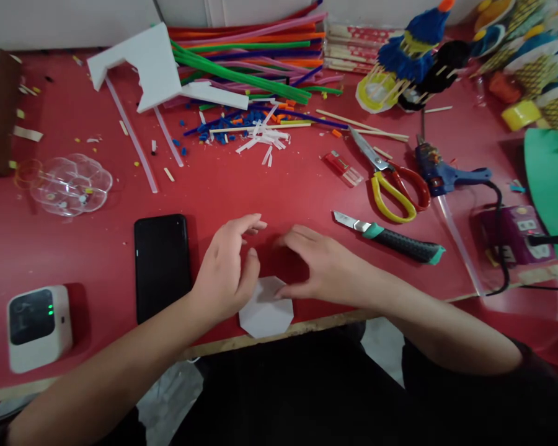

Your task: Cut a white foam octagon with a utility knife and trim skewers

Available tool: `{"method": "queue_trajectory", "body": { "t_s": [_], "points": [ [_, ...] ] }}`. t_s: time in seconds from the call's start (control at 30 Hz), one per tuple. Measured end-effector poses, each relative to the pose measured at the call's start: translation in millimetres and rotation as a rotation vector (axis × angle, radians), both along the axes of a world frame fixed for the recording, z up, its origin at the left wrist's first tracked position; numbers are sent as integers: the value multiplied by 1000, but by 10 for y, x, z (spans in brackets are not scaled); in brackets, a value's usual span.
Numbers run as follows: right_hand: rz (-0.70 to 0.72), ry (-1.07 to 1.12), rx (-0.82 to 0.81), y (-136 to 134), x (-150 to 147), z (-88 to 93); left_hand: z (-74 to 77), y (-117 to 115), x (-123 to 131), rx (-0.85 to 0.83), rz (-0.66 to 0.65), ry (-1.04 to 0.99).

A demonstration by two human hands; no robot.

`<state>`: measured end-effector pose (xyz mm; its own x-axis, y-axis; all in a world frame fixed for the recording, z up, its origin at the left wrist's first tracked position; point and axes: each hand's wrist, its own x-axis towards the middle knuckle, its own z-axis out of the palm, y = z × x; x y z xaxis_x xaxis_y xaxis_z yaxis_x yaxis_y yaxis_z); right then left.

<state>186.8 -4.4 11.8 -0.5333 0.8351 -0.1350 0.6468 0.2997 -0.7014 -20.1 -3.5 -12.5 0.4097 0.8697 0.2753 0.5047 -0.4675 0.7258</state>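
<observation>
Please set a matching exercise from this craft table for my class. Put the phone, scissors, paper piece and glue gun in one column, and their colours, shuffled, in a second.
Column one:
1. phone
2. scissors (handles)
3. paper
4. glue gun

Column two:
A. blue
B. white
C. black
D. yellow and red

Pairs: 1-C, 2-D, 3-B, 4-A
</observation>
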Motion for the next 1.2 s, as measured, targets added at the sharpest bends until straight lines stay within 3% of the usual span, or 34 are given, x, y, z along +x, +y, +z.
{"method": "queue_trajectory", "body": {
  "t_s": [0.13, 0.23, 0.47, 0.57, 0.8, 0.93, 1.07, 1.2],
  "points": [
    [105, -223, 81, -23, -89, 42, 35, 3, -35, -56, 47, -72],
    [103, -218, 88, 86, -102, 25, 42, 17, -39, -83, 66, -59],
    [-48, -23, 124, 213, -14, -95, 32, 4, -26, -24, 16, 399],
    [-69, -20, 153, 156, 4, -120, 19, -23, -29, 1, -23, 451],
    [-33, 28, 184, 122, 13, -146, -18, -23, -16, 29, -42, 360],
    [-42, 166, 51, 142, 41, -89, 0, -44, 7, 29, -66, 252],
    [-193, 390, -98, 112, 38, -21, 72, -45, 19, -57, 62, 62],
    [-331, 526, 63, 37, -5, -24, 149, 7, 8, -197, 151, -86]
  ]
}}
